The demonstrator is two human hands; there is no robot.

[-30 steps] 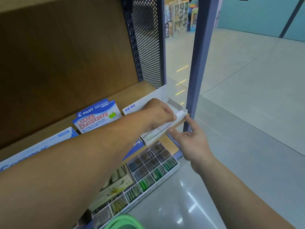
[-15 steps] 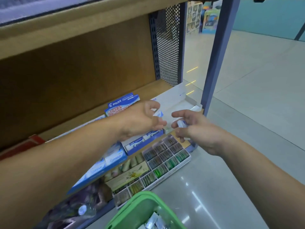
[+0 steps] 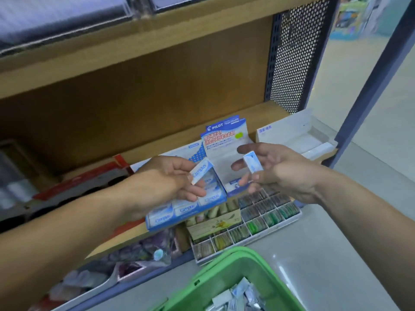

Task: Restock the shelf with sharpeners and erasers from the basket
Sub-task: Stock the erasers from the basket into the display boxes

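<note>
Indoors, left hand pinching Campus eraser, right hand gripping small eraser; wooden shelf, glossy floor

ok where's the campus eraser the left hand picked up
In the head view the Campus eraser is pinched in the left hand, left of centre, held just above the blue Campus display box on the shelf and beside the Pilot box.

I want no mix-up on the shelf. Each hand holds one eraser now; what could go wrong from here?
1. The left hand holds a Campus eraser only at its end, so it may slip and fall.
2. The eraser in the right hand is close to the Pilot box; its label is unreadable, so it might go into the wrong box.
3. The Campus box sits at the shelf edge; a push could tip it.
</note>
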